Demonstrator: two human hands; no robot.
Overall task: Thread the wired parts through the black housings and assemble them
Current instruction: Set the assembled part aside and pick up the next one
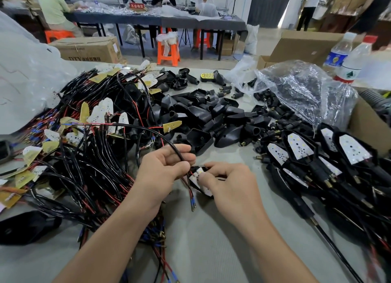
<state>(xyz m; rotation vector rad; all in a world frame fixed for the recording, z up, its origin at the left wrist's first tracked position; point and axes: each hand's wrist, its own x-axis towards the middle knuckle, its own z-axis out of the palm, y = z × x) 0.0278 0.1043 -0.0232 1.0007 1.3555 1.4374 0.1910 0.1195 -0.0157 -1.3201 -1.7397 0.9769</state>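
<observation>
While the left grip (165,168) pinches a black cable (169,143), the right grip (229,183) holds a white board (195,175) in a housing (197,166).

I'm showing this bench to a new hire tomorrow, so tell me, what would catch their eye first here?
The big tangle of black and red wired parts heaped on the left, with a pile of empty black housings at centre. Nearest the camera, the left hand holds a black cable while the right hand pinches a white board, and finished units lie on the right.
</observation>
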